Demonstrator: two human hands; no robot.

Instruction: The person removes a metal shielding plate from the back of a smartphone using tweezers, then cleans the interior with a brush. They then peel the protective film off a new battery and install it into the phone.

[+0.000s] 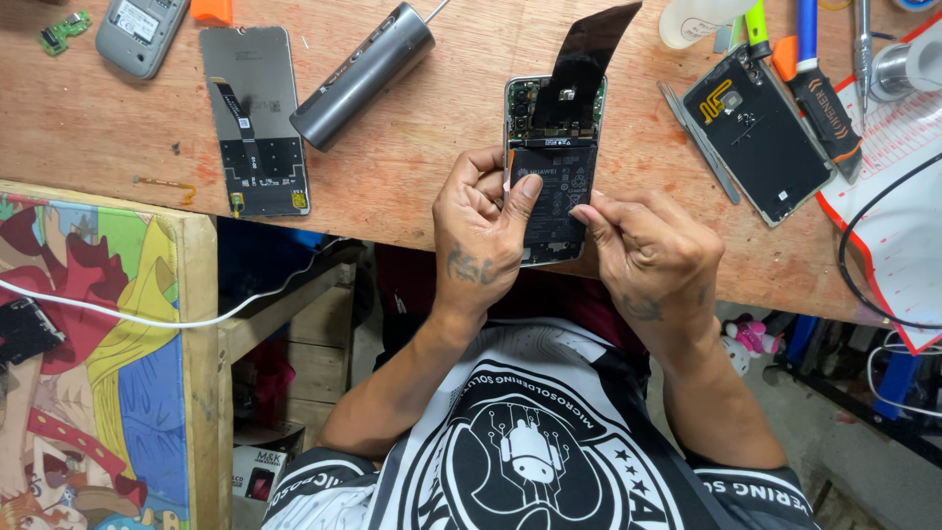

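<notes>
An opened smartphone (551,167) lies on the wooden workbench (412,167), its black battery and circuit board exposed. A dark back cover or screen panel (587,54) stands lifted from its top end. My left hand (481,231) grips the phone's left edge, thumb resting on the battery. My right hand (643,245) is at the phone's right edge, fingertips pinched against the battery's side.
A detached screen panel with flex cable (255,118) and a grey metal cylinder (363,74) lie to the left. Another opened phone (760,132), tweezers, and orange-handled tools (819,93) sit to the right. A colourful painted board (98,363) is at lower left.
</notes>
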